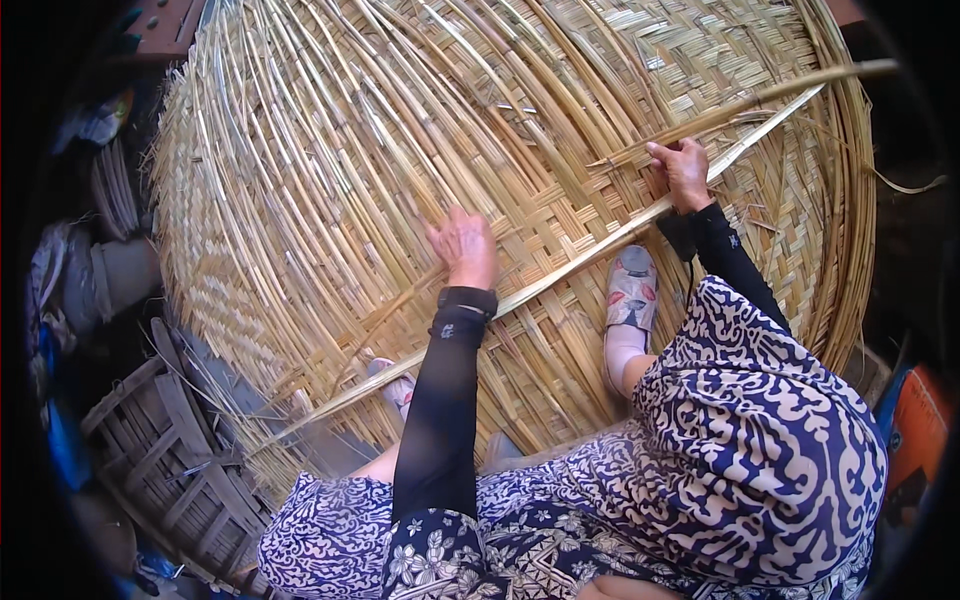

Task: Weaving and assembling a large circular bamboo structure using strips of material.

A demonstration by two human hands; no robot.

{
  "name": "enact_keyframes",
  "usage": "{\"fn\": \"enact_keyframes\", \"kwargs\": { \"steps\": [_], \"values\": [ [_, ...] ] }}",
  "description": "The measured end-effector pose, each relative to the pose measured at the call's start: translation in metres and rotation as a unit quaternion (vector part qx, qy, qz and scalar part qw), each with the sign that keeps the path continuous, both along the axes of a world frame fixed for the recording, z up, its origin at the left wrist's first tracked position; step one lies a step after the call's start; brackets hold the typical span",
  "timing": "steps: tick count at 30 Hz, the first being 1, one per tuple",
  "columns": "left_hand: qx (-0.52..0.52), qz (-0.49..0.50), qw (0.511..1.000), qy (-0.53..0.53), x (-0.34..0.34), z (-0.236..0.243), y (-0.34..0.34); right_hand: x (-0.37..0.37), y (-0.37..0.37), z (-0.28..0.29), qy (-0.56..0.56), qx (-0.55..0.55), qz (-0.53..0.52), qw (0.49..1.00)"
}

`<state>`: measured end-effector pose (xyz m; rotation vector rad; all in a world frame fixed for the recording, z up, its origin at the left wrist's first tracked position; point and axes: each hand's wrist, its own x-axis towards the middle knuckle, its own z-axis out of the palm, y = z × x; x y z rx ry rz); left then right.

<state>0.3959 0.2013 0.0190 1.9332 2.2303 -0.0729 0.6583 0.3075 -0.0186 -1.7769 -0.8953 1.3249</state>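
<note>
A large woven bamboo mat [585, 225] spreads under me, with many long bamboo strips [400, 130] running away over its far left part. My left hand [466, 248] is low over these strips, fingers curled down around a thin strip that runs out toward the lower left; its fingertips are partly hidden. Farther right, my right hand [684, 174] has thumb and finger closed at a brownish bamboo strip [760, 100], which slants up to the right rim. A pale, flat bamboo slat [570, 270] crosses the mat diagonally, passing beneath both wrists.
My shoes rest on the mat, the right shoe [632, 285] beside the slat and the left shoe [393, 385] partly covered by it. A slatted wooden frame [175, 440] lies at the lower left. A grey container [125, 275] stands left of the mat; an orange object [918, 425] is at the right.
</note>
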Motion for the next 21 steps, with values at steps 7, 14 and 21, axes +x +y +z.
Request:
{"fn": "enact_keyframes", "kwargs": {
  "steps": [7, 14, 21],
  "values": [
    [0.051, -0.091, 0.993, -0.051, 0.078, -0.024, 0.025, 0.029, 0.022, 0.008, 0.224, 0.026, -0.152, 0.962],
    [0.128, -0.025, 0.916, -0.378, 0.137, -0.009, 0.081, 0.041, 0.043, 0.034, 0.245, 0.056, -0.033, 0.967],
    [0.149, 0.158, 0.859, -0.463, 0.139, -0.007, 0.093, 0.054, 0.103, 0.039, -0.323, 0.161, 0.312, 0.879]
  ]
}}
